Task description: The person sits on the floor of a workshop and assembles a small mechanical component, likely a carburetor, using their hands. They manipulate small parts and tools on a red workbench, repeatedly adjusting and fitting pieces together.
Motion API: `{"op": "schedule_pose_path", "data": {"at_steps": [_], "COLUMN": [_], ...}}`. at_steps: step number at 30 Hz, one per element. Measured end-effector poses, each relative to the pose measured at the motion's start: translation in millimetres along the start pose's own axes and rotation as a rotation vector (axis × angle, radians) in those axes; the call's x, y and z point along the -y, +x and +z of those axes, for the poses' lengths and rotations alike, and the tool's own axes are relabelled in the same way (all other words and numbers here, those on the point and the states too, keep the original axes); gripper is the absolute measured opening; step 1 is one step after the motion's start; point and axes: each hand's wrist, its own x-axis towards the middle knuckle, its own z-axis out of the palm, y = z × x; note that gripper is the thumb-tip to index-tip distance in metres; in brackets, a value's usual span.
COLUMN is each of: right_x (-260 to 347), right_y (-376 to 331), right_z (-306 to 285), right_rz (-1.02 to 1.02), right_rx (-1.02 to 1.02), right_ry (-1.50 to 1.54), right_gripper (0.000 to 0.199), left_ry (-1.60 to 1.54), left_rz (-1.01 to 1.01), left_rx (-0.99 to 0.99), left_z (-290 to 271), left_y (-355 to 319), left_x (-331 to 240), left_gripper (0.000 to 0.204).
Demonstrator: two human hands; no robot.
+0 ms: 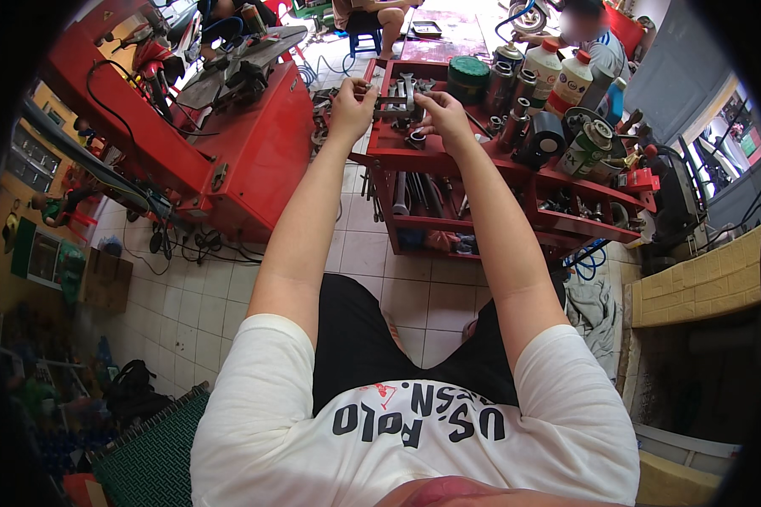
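My arms reach forward over a red tool cart. Between my hands is a metal tool with a flat crossbar and an upright arm; its exact kind is too small to make out. My left hand is closed at the tool's left end, fingers bent together. At the other end, the thumb and fingers of my right hand pinch the tool near its upright arm. Sockets and other metal parts lie in the cart's top tray just beyond and under my hands.
Right of my hands the cart carries a green tub, white bottles with red caps, a black cylinder and a green-white can. A red machine stands at left. Another person is behind the cart.
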Motion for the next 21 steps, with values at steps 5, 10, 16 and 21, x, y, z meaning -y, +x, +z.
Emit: {"op": "schedule_pose_path", "data": {"at_steps": [5, 10, 16, 21], "right_x": [-0.5, 0.1, -0.2, 1.0], "right_y": [0.7, 0.0, -0.4, -1.5], "right_z": [-2.6, 1.3, -1.7, 0.3], "right_rz": [-0.005, -0.029, -0.021, -0.016], "right_rx": [-0.012, 0.0, -0.005, -0.009], "right_ry": [-0.013, 0.001, 0.003, 0.005], "right_gripper": [0.056, 0.054, 0.054, 0.054], "left_ry": [-0.022, -0.077, -0.103, -0.014], "left_rz": [0.002, 0.065, 0.026, -0.006], "left_rx": [-0.025, -0.022, -0.01, -0.012], "left_z": [1.9, -0.2, 1.1, -1.8], "left_y": [0.1, 4.8, 2.8, 1.1], "left_x": [-2.0, 9.4, 2.6, -2.2], "left_gripper": [0.032, 0.03, 0.029, 0.031]}}
